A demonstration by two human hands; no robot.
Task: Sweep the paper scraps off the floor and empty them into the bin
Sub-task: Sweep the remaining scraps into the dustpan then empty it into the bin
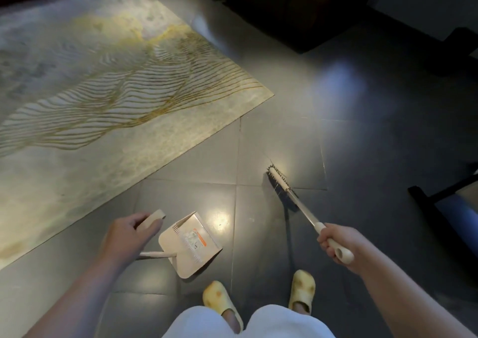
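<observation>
Left hand (129, 230), lower left of frame, had its fingers curled round the cream handle top of the dustpan (190, 243). Pan hung just right of that hand, its mouth turned toward the upper right, its lower edge at or close to the floor (362, 120); contact couldn't be told. Inside the pan was a white label w/ an orange stripe; print too small and blurred to read, no brand legible.

Right hand (336, 244), lower right, gripped the cream grip end of the broom (297, 200), fingers wrapped round it. Shaft ran up and left from the hand to the dark bristle head, which sat on the grey floor tiles at centre right of frame, well apart from the pan.

No paper scraps could be made out on the tiles, and no bin showed in frame.

Bottom centre: white shorts and two yellow slippers (222, 299), just below the pan. Upper left: a pale rug (103, 92) w/ gold wavy lines, its corner pointing toward the broom head. Top: dark furniture (284, 7). Right edge: dark chair frame (445, 208).
</observation>
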